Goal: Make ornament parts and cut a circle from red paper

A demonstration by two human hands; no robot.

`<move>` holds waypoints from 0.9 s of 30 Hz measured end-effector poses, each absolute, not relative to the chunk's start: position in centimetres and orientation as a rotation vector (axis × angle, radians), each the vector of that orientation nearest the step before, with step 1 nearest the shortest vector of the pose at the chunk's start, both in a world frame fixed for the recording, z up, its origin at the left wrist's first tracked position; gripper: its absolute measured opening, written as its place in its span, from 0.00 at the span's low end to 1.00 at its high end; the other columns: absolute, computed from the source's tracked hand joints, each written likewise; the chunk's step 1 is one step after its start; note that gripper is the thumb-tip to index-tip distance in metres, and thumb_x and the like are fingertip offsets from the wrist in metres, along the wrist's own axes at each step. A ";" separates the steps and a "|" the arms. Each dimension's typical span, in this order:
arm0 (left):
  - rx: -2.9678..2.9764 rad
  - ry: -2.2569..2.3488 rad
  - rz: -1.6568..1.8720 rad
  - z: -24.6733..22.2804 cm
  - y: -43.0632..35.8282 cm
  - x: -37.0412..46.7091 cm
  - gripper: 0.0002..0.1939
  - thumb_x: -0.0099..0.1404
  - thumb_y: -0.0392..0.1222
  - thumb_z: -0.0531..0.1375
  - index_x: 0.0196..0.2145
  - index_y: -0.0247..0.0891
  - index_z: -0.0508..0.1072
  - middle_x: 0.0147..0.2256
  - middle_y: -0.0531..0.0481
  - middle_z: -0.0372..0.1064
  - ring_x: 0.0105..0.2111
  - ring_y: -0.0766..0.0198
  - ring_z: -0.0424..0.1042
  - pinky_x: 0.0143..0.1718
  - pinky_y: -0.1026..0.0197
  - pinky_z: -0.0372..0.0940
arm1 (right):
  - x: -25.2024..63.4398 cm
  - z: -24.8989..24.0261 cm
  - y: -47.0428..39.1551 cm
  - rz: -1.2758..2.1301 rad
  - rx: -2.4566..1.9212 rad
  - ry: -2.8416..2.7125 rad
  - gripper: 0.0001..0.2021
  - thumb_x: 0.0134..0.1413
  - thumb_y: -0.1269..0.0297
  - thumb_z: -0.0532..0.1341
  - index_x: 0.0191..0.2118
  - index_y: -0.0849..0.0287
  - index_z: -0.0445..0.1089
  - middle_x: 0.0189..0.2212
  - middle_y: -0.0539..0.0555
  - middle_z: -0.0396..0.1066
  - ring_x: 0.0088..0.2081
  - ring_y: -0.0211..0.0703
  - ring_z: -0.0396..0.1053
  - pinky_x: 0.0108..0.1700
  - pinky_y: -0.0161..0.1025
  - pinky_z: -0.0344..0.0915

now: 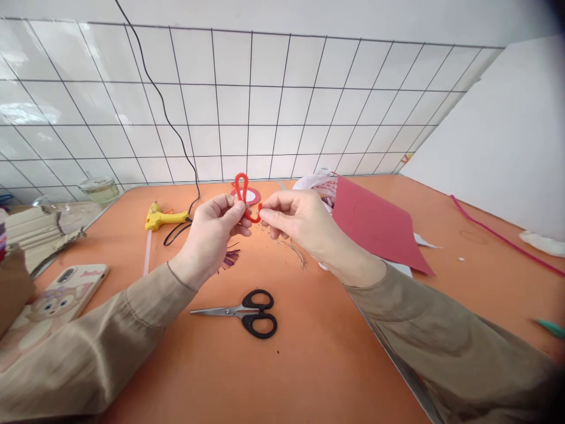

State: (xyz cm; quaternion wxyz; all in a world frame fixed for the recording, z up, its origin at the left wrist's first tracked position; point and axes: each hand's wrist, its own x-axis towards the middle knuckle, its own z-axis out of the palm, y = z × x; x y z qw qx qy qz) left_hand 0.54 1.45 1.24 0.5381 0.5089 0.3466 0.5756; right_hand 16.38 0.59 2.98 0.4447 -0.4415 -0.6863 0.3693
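One bright red strand, bent into a narrow upright loop with a hooked tail, is held up beyond the scissors. The left hand pinches the loop's base; the right hand, angled inward, grips the tail's end.

A cream, cartoon-printed phone case lies near a brown cardboard box. A clear lidded cup stands near the white, black-lined tiled wall.

Red strand partly hidden by left hand, brown box cut off
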 end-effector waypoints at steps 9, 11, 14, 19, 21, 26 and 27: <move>1.273 0.761 1.364 1.3 0.9 0.8 0.08 0.64 0.34 0.59 0.26 0.33 0.70 0.24 0.51 0.68 0.24 0.70 0.67 0.23 0.68 0.63 | 16.1 2.8 0.5 1.234 -0.929 -1.663 0.09 0.60 0.69 0.56 0.29 0.61 0.69 0.21 0.46 0.64 0.18 0.29 0.60 0.20 0.30 0.54; 1.273 0.754 1.347 1.4 0.8 0.8 0.08 0.63 0.35 0.60 0.26 0.33 0.70 0.24 0.50 0.68 0.25 0.69 0.67 0.23 0.68 0.62 | 16.2 2.7 0.7 1.266 -0.929 -1.653 0.09 0.60 0.69 0.56 0.28 0.61 0.68 0.26 0.48 0.68 0.19 0.28 0.64 0.20 0.30 0.56; 1.257 0.758 1.314 1.4 0.6 0.6 0.08 0.62 0.36 0.62 0.25 0.33 0.71 0.24 0.50 0.68 0.24 0.69 0.66 0.23 0.69 0.61 | 16.4 2.8 0.8 1.306 -0.927 -1.637 0.09 0.58 0.68 0.58 0.27 0.62 0.68 0.26 0.50 0.70 0.20 0.30 0.66 0.20 0.29 0.57; 1.221 0.745 1.297 1.6 0.4 0.5 0.09 0.61 0.37 0.62 0.25 0.34 0.71 0.22 0.50 0.68 0.23 0.70 0.66 0.22 0.69 0.58 | 16.8 3.0 1.1 1.366 -0.910 -1.617 0.09 0.56 0.67 0.60 0.25 0.61 0.68 0.26 0.51 0.71 0.19 0.31 0.66 0.19 0.30 0.57; 1.222 0.736 1.295 1.6 0.4 0.5 0.09 0.61 0.38 0.64 0.25 0.34 0.71 0.21 0.50 0.68 0.23 0.69 0.66 0.22 0.69 0.58 | 16.8 3.0 1.1 1.379 -0.896 -1.621 0.09 0.55 0.67 0.61 0.25 0.61 0.67 0.26 0.51 0.72 0.19 0.31 0.66 0.19 0.30 0.57; 1.232 0.735 1.270 1.7 0.6 0.4 0.10 0.62 0.37 0.62 0.23 0.34 0.72 0.21 0.49 0.68 0.23 0.69 0.65 0.22 0.69 0.58 | 16.8 2.9 1.1 1.378 -0.911 -1.635 0.09 0.52 0.66 0.62 0.24 0.60 0.69 0.25 0.51 0.73 0.19 0.31 0.66 0.19 0.31 0.56; 1.235 0.733 1.266 1.7 0.6 0.4 0.10 0.62 0.37 0.62 0.23 0.34 0.72 0.22 0.49 0.68 0.23 0.70 0.65 0.21 0.69 0.57 | 16.9 2.9 1.1 1.372 -0.918 -1.633 0.09 0.52 0.65 0.62 0.23 0.60 0.69 0.25 0.51 0.73 0.19 0.31 0.65 0.19 0.31 0.56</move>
